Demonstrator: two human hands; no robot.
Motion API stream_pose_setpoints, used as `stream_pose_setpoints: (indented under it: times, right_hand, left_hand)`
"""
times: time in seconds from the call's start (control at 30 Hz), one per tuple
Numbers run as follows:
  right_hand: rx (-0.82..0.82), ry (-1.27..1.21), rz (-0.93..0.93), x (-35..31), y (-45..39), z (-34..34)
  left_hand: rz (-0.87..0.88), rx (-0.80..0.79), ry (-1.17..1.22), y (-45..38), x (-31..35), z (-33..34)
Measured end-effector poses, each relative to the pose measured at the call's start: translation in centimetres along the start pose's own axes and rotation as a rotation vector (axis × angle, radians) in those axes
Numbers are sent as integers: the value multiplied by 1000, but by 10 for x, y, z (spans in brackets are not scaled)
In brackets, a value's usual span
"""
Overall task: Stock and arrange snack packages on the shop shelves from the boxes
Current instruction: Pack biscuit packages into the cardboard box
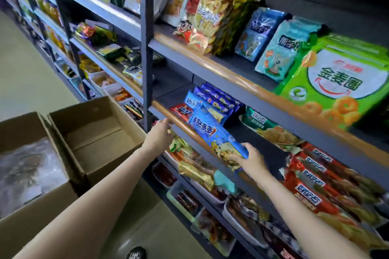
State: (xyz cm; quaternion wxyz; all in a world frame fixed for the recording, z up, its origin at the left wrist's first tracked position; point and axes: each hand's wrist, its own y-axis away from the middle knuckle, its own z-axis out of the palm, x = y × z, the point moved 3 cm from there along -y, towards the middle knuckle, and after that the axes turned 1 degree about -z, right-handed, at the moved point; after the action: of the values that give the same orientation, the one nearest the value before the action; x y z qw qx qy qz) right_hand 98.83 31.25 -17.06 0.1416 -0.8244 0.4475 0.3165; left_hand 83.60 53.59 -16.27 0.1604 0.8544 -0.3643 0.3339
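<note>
The premises were a retail shop, specifically a snack aisle. Long grey metal shelving [210, 73] ran in tiers along one side, each tier edged with an orange strip [231, 75] and stocked with packaged snacks [210, 21] facing outward. White trays [185, 197] of wrapped goods lined the lowest tier. Two open cardboard boxes [99, 132] stood on the pale tiled floor [31, 73] beside the shelving, consistent with restocking.

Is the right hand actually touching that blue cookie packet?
Touching. The head view shows the right hand gripping the lower end of the blue cookie packet, fingers curled round its edge over the shelf rail.
</note>
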Motion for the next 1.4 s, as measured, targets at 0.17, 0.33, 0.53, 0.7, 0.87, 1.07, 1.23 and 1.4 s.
stream_pose_setpoints:
  times: [0.17,0.33,0.53,0.7,0.87,1.07,1.23,1.4]
  right_hand:
    - [-2,-308,243,-30,-102,49]
    - [-168,-283,393,-61,-172,84]
    - [-170,-270,578,-53,-197,91]
    - [-98,-476,690,-39,-189,107]
    - [28,-536,580,-45,-185,116]
    - [292,-2,190,-51,-174,117]
    - [282,313,237,-57,-185,130]
    - [188,690,278,-63,-200,136]
  left_hand:
    - [42,-69,50,-107,-27,-2]
    - [86,-160,-22,-194,-45,1]
    - [89,-362,-250,-248,-48,24]
    - [64,-395,-315,-279,-42,38]
    - [53,-519,-129,-295,-60,37]
    - [66,-488,-99,-297,-72,45]
    - [58,-326,-122,-294,-53,60]
    - [59,-59,-188,-277,-61,59]
